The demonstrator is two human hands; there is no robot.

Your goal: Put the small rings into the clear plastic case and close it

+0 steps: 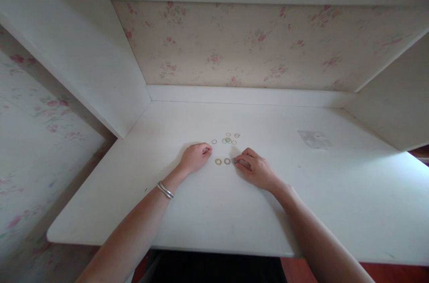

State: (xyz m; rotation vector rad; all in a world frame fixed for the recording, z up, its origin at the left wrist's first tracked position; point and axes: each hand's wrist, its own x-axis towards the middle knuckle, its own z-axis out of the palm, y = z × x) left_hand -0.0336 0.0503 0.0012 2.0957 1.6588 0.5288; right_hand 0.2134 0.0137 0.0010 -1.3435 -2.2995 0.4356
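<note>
My right hand (254, 167) is closed, its thumb and forefinger on a small grey ring (234, 160) that lies on the white tabletop. Just left of that ring are another greyish ring (227, 161) and a yellowish ring (218, 161), all in a short row. My left hand (196, 158) rests on the table with curled fingers; whatever they may hold is hidden. Beyond its fingertips lies a single thin dark ring (214, 141). Farther back sit several loose rings: greenish ones (228, 140) overlapping, with pinkish ones (237, 135) behind them.
A flat clear plastic bag (315, 139) lies on the white desk (214, 211) to the right. White side panels (110, 51) and a flowered back wall (234, 46) enclose the desk. Its front edge runs close to my body.
</note>
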